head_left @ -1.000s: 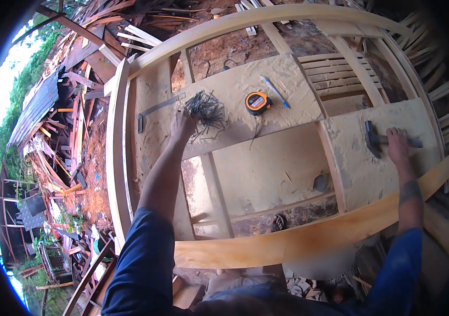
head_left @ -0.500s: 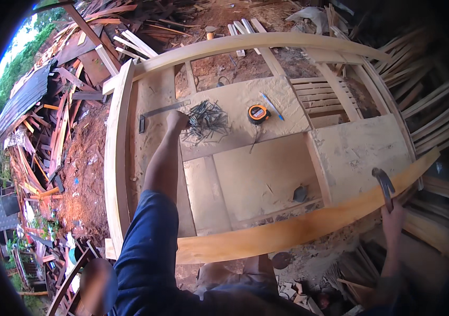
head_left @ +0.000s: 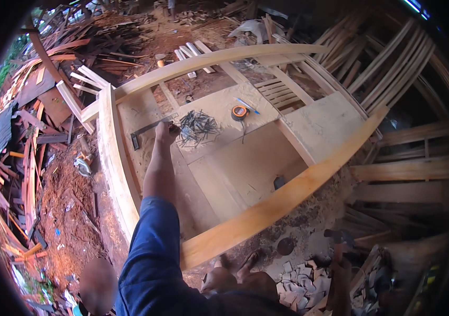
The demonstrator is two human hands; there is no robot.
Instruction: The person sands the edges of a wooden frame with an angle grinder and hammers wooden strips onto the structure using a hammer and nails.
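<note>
My left hand [head_left: 167,134] is closed, fingertips together, at the left edge of a loose pile of dark nails [head_left: 198,128]. Anything held in its fingertips is too small to make out. Beside it lies a carpenter's square [head_left: 153,126] with a dark stock. The nails rest on a pale board [head_left: 219,108] inside a large wooden frame [head_left: 266,209]. Low on the right, in shadow, my right hand [head_left: 340,273] grips a hammer [head_left: 336,235] by its handle, head up, outside the frame's near rail.
An orange tape measure [head_left: 240,111] and a blue pen [head_left: 247,105] lie right of the nails. A small dark block [head_left: 279,182] sits by the near rail. Stacked planks [head_left: 408,169] stand at right; wood offcuts [head_left: 298,284] cover the floor near my feet. Scrap timber [head_left: 30,158] is heaped at left.
The view has turned to the right. My right hand has carried the hammer from above the near rail down and toward my body. My left hand has drawn back slightly from the nails.
</note>
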